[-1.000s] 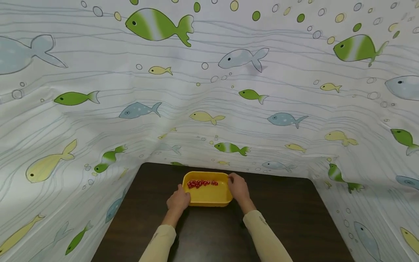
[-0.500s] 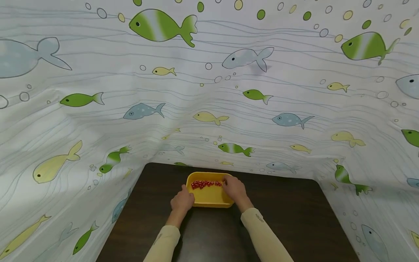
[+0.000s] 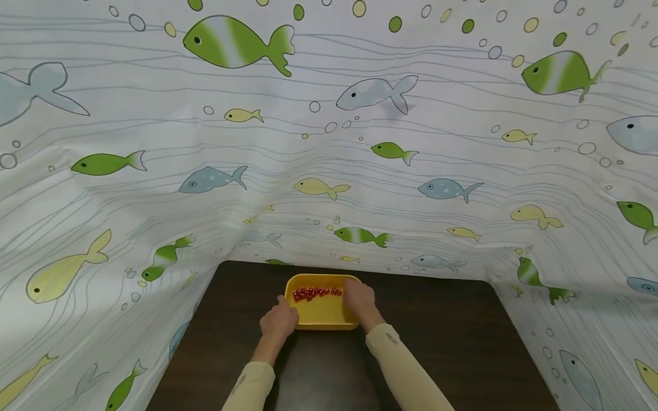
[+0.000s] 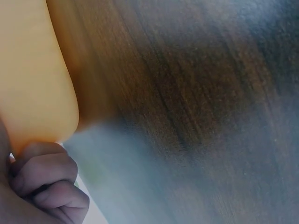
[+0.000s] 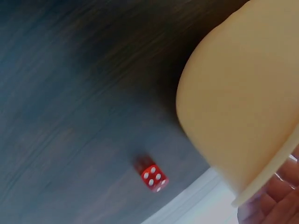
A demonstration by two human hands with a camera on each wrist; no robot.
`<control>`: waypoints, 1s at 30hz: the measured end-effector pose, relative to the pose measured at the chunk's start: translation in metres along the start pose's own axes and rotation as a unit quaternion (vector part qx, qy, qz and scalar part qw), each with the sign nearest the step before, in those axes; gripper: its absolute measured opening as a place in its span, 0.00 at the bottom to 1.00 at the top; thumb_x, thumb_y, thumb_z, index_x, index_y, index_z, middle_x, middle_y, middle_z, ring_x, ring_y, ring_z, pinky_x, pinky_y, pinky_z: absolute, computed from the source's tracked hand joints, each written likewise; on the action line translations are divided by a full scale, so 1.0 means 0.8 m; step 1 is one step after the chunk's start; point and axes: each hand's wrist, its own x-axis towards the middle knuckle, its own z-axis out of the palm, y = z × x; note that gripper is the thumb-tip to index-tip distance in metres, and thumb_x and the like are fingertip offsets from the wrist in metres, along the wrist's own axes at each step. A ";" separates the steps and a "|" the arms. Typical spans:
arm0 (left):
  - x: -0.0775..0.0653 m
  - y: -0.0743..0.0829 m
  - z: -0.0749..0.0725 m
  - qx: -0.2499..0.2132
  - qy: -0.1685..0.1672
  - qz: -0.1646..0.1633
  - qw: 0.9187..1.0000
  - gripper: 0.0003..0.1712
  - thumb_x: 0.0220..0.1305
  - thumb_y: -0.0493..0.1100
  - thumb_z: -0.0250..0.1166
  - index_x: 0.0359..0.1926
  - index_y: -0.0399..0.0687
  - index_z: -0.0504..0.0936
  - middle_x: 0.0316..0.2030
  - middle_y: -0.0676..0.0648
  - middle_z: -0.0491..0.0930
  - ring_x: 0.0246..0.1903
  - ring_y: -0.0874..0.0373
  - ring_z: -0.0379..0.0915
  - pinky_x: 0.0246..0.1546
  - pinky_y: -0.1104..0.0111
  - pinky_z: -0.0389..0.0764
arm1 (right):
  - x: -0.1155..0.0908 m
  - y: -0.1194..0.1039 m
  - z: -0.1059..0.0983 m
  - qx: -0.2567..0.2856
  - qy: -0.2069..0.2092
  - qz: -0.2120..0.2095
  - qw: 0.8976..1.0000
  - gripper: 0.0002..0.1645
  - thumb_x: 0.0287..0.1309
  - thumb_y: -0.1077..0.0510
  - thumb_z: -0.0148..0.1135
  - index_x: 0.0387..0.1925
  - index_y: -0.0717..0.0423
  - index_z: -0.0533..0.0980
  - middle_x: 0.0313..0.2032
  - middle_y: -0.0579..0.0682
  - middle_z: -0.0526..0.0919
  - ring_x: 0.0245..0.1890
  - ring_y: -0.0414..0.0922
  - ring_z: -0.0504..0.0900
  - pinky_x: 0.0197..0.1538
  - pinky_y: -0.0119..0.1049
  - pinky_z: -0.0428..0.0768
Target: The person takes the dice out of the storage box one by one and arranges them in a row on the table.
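Note:
A shallow yellow tray [image 3: 321, 317] lies near the far side of the dark table, with several red dice [image 3: 310, 293] in a loose row inside it. My left hand [image 3: 278, 319] grips the tray's left side; in the left wrist view its fingers [image 4: 46, 170] are curled against the tray's end. At the opposite side my right hand [image 3: 360, 299] holds the rim and covers part of the tray's right end. In the right wrist view fingers show along the rim. A single red die [image 5: 154, 177] lies on the table outside the tray; I cannot find it in the head view.
Dark wood table [image 3: 442, 331] extends on both sides of the tray and toward me. White fish-print cloth [image 3: 390, 205] hangs behind the table and along its left and right sides.
My right hand has shifted slightly left and nearer, covering more of the tray's right end. My left hand keeps its hold on the left side. The head view has swayed a little.

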 end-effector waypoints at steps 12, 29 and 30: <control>-0.002 -0.002 -0.003 0.002 -0.005 -0.005 1.000 0.32 0.70 0.51 0.53 0.66 0.32 0.61 0.22 0.43 0.71 0.19 0.49 0.69 0.24 0.55 0.70 | 0.014 -0.016 0.018 0.026 -0.013 0.002 1.000 0.05 0.66 0.56 0.59 0.40 0.52 0.79 0.34 0.49 0.81 0.30 0.45 0.78 0.38 0.51 0.82; -0.007 -0.005 -0.001 0.001 0.004 0.006 1.000 0.32 0.70 0.49 0.53 0.65 0.30 0.61 0.21 0.43 0.70 0.18 0.49 0.67 0.21 0.58 0.68 | 0.019 -0.023 0.043 0.053 0.014 0.014 0.998 0.07 0.69 0.57 0.57 0.38 0.53 0.80 0.34 0.50 0.80 0.30 0.46 0.79 0.38 0.48 0.82; -0.006 -0.004 -0.002 0.000 0.005 0.009 1.000 0.32 0.70 0.49 0.52 0.65 0.30 0.61 0.20 0.43 0.70 0.17 0.49 0.67 0.20 0.58 0.67 | 0.020 -0.022 0.042 0.053 0.016 0.017 0.998 0.07 0.69 0.57 0.57 0.37 0.53 0.80 0.34 0.50 0.80 0.30 0.45 0.79 0.38 0.48 0.82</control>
